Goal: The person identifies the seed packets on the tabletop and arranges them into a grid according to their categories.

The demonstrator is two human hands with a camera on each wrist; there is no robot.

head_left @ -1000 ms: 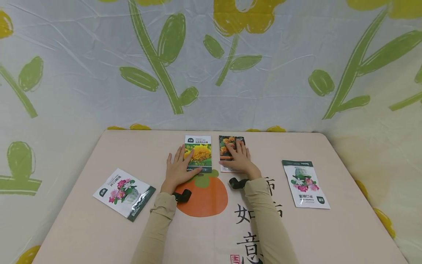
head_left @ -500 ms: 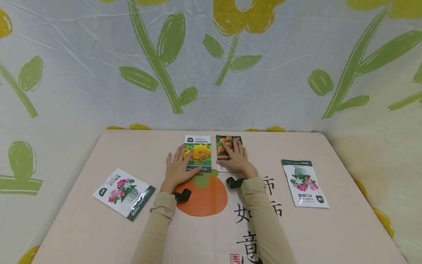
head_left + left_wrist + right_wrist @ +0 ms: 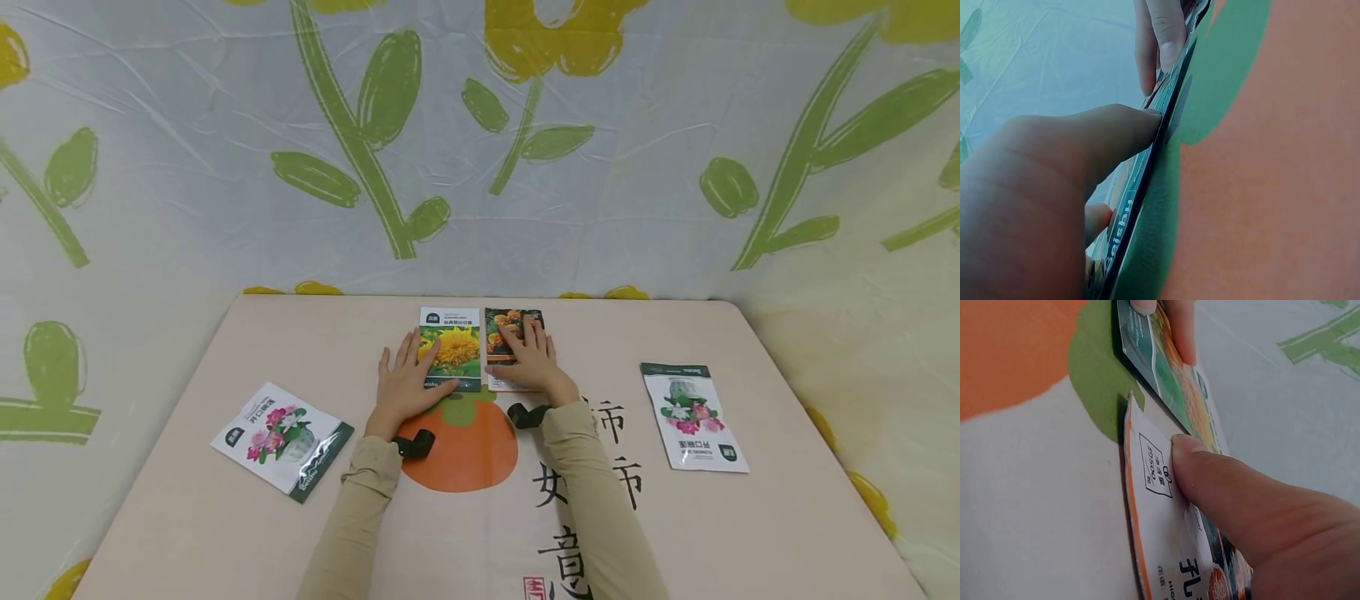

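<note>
A seed packet with a yellow sunflower picture [image 3: 462, 348] lies flat at the back middle of the table. My left hand [image 3: 405, 387] rests on its left side, fingers spread, with the thumb [image 3: 1138, 122] along its dark green bottom edge. Just right of it, a narrow gap away, lies a darker seed packet with orange marigolds [image 3: 494, 337]. Spread flat over that packet's right part is my right hand [image 3: 534, 367], hiding some of the print. In the right wrist view my right thumb [image 3: 1200, 462] presses the packet's white lower part [image 3: 1154, 525].
A white seed packet with pink flowers [image 3: 281, 440] lies tilted at the left. A similar packet [image 3: 693, 417] lies upside down at the right. The pink table [image 3: 795, 533] bears a printed orange persimmon [image 3: 465, 454] and black characters. A floral curtain [image 3: 600, 183] hangs behind.
My right hand has slid the marigold packet leftward, closing most of the gap to the sunflower packet. My left hand and the other packets have stayed in place.
</note>
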